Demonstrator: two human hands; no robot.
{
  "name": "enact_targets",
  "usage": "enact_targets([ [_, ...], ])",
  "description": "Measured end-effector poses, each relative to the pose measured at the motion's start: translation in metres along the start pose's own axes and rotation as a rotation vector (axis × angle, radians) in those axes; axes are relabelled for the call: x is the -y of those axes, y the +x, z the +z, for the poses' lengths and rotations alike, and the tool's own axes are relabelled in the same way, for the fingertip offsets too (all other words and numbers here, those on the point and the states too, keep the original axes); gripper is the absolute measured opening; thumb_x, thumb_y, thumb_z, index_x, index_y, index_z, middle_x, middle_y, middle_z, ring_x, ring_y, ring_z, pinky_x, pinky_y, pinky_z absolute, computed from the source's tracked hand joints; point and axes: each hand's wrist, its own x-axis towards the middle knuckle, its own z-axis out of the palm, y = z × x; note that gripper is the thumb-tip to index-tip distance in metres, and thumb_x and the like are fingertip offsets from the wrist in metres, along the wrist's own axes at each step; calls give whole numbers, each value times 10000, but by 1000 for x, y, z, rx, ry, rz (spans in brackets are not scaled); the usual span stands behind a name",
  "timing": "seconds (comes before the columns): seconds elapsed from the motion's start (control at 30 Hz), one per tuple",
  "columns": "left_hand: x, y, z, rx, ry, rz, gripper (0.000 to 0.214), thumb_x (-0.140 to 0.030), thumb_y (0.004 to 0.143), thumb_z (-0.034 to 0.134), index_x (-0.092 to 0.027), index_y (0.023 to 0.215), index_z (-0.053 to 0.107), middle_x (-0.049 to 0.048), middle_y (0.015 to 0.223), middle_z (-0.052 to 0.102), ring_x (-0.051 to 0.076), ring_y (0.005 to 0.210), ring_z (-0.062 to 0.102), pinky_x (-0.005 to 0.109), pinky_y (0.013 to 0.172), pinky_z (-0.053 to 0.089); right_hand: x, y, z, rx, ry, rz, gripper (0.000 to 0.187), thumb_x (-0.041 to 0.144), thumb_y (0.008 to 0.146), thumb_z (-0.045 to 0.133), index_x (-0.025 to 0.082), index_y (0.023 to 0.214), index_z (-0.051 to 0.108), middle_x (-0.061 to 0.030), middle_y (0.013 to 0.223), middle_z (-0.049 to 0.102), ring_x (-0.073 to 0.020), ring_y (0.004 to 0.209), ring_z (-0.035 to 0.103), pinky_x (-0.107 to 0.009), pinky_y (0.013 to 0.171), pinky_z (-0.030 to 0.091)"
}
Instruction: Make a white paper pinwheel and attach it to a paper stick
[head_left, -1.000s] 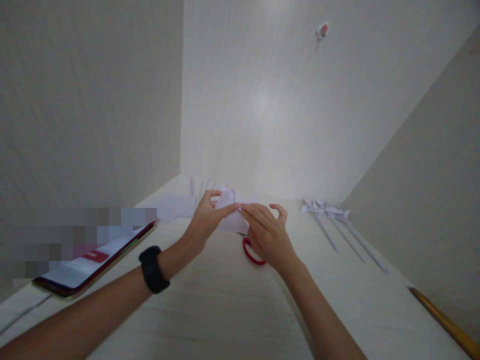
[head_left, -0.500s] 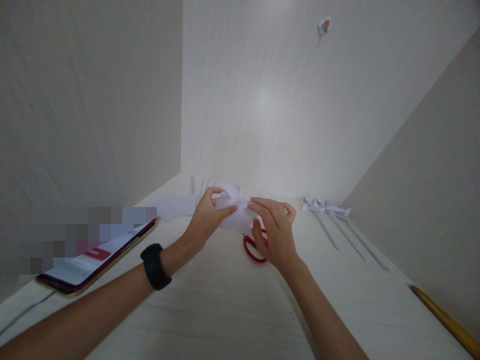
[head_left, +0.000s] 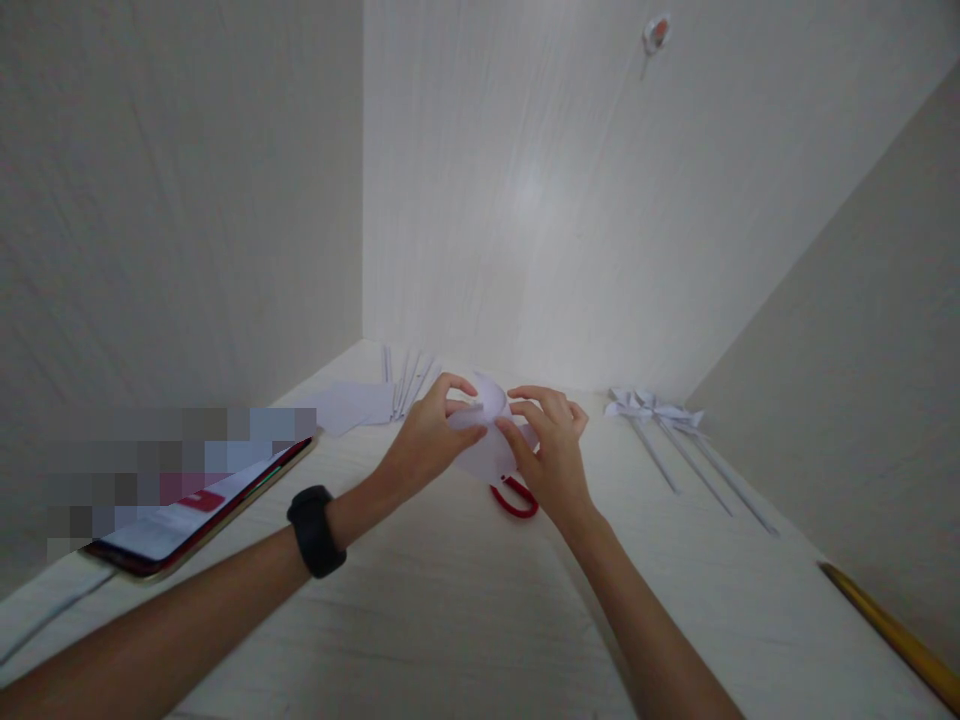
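My left hand [head_left: 426, 445] and my right hand [head_left: 553, 455] meet over the white table [head_left: 450, 600], both pinching a white sheet of folded paper [head_left: 487, 445] held just above the surface. The left fingers curl over its top left flap, and the right thumb and fingers press its right side. A black band [head_left: 316, 531] is on my left wrist. Under the paper and my right hand lie red-handled scissors [head_left: 514, 500], mostly hidden.
A phone [head_left: 191, 510] with a lit screen lies at the left. White paper sheets [head_left: 352, 405] and thin paper sticks [head_left: 405, 378] lie at the back. Finished paper pinwheels on sticks [head_left: 664, 420] lie at the right. A yellow pencil [head_left: 889, 635] lies near the right wall.
My right hand has shifted up and closed onto the paper's right side, my left fingers curled further over the top flap, and the paper has been folded in tighter between both hands.
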Motion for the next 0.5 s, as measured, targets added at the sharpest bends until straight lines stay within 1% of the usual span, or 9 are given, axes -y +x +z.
enact_targets([
  [0.13,0,0,0,12,-20,0,406,-161,551,661,-204,924,507,-32,655,648,109,529,552,174,478,374,-1,1,0,0,-34,4,143,309,882,498,238,866,621,-19,1063,608,-177,1024,521,-371,887,261],
  [0.23,0,1,0,29,-15,8,418,-150,547,657,-208,931,503,-29,684,660,110,544,560,179,493,386,-2,2,-1,2,10,22,163,305,886,487,233,859,631,-31,1063,609,-181,1019,521,-377,890,263],
  [0.37,2,3,0,54,21,40,427,-153,569,643,-211,956,472,-13,752,679,114,571,581,184,509,400,-3,2,-2,38,53,35,175,316,886,485,241,874,643,-33,1082,606,-186,1033,515,-388,901,262],
  [0.5,3,4,0,57,44,46,413,-167,588,641,-211,956,459,-11,768,680,118,596,593,182,522,406,-4,2,-3,61,55,27,167,307,883,489,253,904,645,-36,1112,592,-191,1059,503,-398,910,254],
])
